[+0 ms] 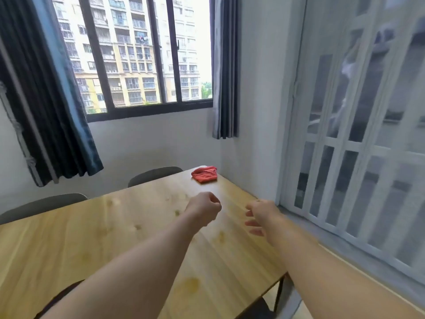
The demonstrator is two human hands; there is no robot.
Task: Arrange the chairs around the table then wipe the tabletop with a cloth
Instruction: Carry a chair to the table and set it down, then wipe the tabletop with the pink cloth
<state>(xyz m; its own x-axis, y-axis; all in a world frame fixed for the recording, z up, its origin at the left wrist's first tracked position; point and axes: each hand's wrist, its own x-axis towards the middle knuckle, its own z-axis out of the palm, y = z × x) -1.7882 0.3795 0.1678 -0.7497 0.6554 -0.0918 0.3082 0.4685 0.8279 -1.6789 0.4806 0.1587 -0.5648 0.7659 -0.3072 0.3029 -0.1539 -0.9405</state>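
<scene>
One red cloth (204, 174), crumpled and loosely folded, soft-edged: lies on the far right corner of the tabletop, just above centre frame, close to the white wall. One rectangular light-wood table (92, 238), pale grain, several yellowish stains scattered across its top; fills the lower half of the frame. Two grey rounded chair backs along the table's far left edge: one (154, 174) at centre, one (41, 204) at mid-left, both tucked close to the edge. Dark shapes at the lower left and lower right may be further chairs; cannot tell. Two bare hands above the tabletop, well short of the cloth: left hand (202, 208) clenched in a fist, grasping nothing; right hand (259, 215) blurred, fingers loosely bent and spread, grasping nothing. One dark-framed window (138, 107), upper centre. Two dark curtains. One white folding door (345, 146), right.
</scene>
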